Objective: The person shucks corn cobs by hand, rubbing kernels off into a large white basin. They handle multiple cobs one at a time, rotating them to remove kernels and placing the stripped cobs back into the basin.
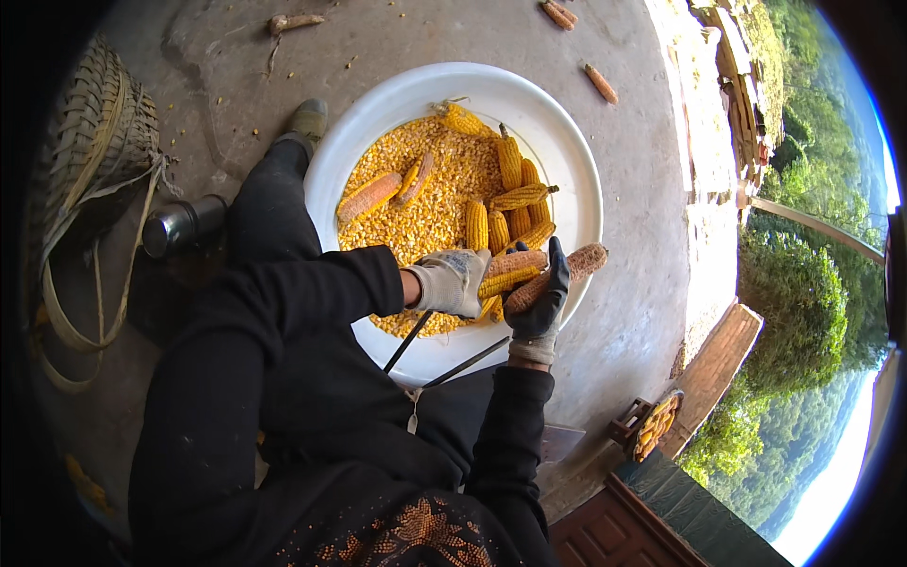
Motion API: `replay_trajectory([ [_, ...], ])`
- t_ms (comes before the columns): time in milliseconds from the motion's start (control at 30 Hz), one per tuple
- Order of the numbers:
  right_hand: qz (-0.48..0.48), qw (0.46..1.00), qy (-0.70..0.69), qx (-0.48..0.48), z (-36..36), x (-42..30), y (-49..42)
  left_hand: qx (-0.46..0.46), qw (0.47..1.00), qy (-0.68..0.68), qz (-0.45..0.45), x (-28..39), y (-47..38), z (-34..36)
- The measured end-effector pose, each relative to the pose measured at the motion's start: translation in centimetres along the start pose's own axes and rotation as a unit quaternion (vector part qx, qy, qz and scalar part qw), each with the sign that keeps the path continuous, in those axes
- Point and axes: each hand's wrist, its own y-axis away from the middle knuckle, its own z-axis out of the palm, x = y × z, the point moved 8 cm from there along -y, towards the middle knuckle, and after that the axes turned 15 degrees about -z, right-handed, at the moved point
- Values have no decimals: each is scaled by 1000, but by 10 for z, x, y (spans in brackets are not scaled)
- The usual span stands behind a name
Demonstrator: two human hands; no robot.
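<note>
A large white basin [584, 177] holds loose yellow corn kernels [439, 170], several full ears of corn [510, 163] and a partly shelled ear [368, 197]. My left hand [453, 282], in a pale glove, closes around the end of a partly shelled corn ear [509, 281] over the basin. In a dark-coated glove, my right hand [542, 294] grips a bare corncob [587, 262] that sticks out past its fingers. The partly shelled ear meets the right hand too. The left fingertips are hidden. Two dark rods [468, 362] run from the basin's near edge towards my lap.
A woven basket [106, 120] with straps and a metal flask [183, 223] are on the left. Bare cobs [601, 83] lie on the concrete floor [638, 163] beyond the basin. At lower right, a round tray of corn [657, 425] rests on a wooden stool [629, 424].
</note>
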Motion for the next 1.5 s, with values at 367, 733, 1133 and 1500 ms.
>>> replay_trajectory([
  [367, -87, 987, 118, 65, -43, 25, -9, -195, 964, 125, -133, -14, 3, 13],
  [733, -89, 968, 208, 111, -30, 12, -5, -150, 977, 137, -72, -7, 10, 4],
  [1133, -213, 938, 240, 132, -41, 24, 7, -40, 997, -49, -35, -8, 6, -4],
  [1500, 81, 995, 56, -34, -27, -8, 13, -290, 931, 219, -29, -8, 1, 25],
])
